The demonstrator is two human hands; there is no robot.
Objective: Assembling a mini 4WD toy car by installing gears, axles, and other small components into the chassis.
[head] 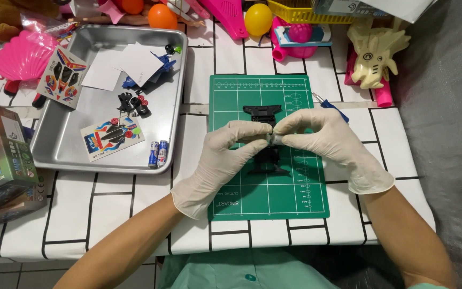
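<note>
Both my hands wear white gloves and meet over a green cutting mat (241, 182). My left hand (223, 158) and my right hand (327, 142) pinch a small grey cylindrical part (275, 139) between their fingertips. It sits just above a black toy car chassis (263, 115) lying on the mat, whose middle is hidden by my fingers. Whether the part touches the chassis I cannot tell.
A metal tray (65, 144) at left holds sticker sheets (110, 138), white paper, black wheels (135, 104), blue pieces and two batteries (158, 154). A toy box (1, 160) stands at far left. Colourful plastic toys and balls (258, 18) line the table's back edge.
</note>
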